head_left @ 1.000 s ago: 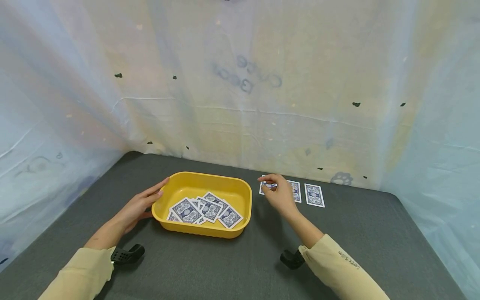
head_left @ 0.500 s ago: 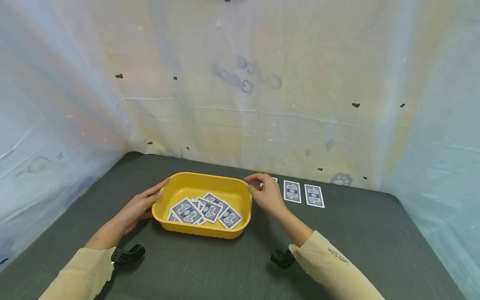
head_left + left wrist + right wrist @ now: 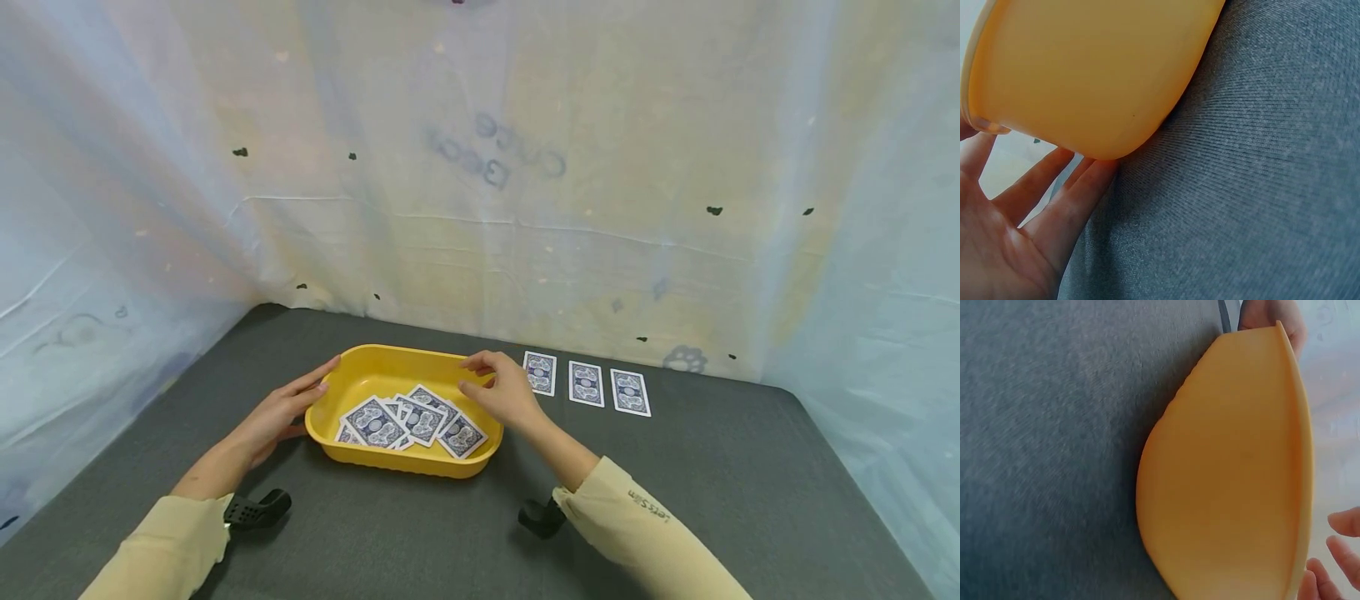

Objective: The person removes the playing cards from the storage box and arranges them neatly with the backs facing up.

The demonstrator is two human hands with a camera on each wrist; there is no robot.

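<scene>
A yellow plastic tray [image 3: 405, 468] stands on the dark cloth-covered table, with several blue-and-white playing cards [image 3: 375, 422] lying back up inside. My left hand [image 3: 276, 417] rests against the tray's left end, its fingers fairly straight. In the left wrist view, fingertips of the left hand [image 3: 1029, 225] touch the yellow wall from outside. Above the tray's right rim hovers my right hand [image 3: 504, 392], thumb and fingers apart and nothing seen between them. The right wrist view shows those fingers [image 3: 1344, 553] just past the rim.
Right of the tray, three playing cards lie back up in a row: a left card [image 3: 542, 375], a middle card [image 3: 586, 384] and a right card [image 3: 631, 392]. A pale curtain [image 3: 480, 267] hangs along the table's [image 3: 712, 500] back and sides.
My right hand has moved left from over the row of cards to the tray's right rim, uncovering the left card. The left hand and the tray have stayed put.
</scene>
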